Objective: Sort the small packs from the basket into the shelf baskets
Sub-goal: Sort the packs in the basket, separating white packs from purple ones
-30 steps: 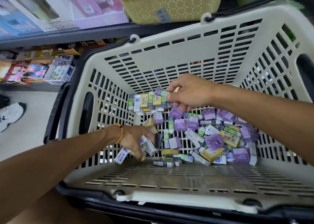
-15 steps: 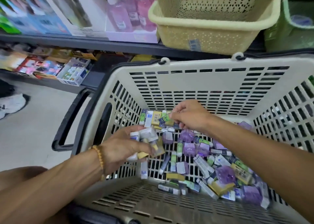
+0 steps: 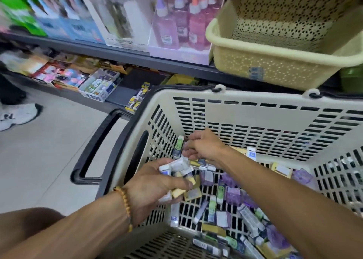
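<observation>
Gathering is under way: the left hand (image 3: pixel 155 182) grips a bunch of small packs (image 3: pixel 181 167) mid-frame, the right hand (image 3: pixel 204 146) pinches another over the shopping basket (image 3: pixel 245 117), so carrying them to the yellow shelf basket (image 3: pixel 275 66) at upper right probably follows.

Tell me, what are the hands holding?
The left hand grips a bunch of small packs, fingers curled around their middles. The right hand pinches a green pack by its edge with its fingertips.

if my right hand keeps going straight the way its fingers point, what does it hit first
Most likely the green-faced small pack at the right hand's fingertips, then the cream slotted shopping basket's left wall just behind it. Depth there is hard to judge.
</observation>
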`<state>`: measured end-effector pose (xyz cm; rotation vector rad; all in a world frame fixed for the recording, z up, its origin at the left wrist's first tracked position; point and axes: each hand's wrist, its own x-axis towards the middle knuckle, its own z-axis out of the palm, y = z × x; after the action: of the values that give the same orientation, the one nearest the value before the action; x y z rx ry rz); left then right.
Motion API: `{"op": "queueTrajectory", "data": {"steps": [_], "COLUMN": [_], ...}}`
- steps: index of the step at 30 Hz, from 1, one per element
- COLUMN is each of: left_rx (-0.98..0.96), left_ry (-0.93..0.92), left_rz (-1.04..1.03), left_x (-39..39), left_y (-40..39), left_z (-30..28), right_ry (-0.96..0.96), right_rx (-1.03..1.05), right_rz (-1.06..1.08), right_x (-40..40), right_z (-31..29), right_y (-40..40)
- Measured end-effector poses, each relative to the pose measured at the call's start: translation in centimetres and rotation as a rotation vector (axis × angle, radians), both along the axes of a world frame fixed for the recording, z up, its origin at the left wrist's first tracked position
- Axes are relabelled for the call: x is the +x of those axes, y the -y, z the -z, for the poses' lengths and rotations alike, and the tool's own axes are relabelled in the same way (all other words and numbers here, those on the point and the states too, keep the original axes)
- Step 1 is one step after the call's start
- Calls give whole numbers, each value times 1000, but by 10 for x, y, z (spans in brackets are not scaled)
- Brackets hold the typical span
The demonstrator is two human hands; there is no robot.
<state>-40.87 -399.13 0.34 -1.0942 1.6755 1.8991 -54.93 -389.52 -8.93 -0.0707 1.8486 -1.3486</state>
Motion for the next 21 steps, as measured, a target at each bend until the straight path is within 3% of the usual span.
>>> {"op": "queueTrajectory", "data": {"steps": [3,9,15,21], "left_rx": [13,14,72,174], "left_ry": [-12,-55,-63,-58], "left_rz": [-15,16,97,163], "left_x": [-3,-7,-9,-9], "left_y": [1,1,1,-1], "left_z": [-1,-2,-5,-5], "right_ry": [-83,-146,-353,-232], "right_rx": [-49,-101,-220,-236], "right_rz": [-35,-377,-319,-115], "right_x": [6,24,36,30], "right_z": [-13,-54,-53,-44], "right_y": [-20,-53,-50,-55]}}
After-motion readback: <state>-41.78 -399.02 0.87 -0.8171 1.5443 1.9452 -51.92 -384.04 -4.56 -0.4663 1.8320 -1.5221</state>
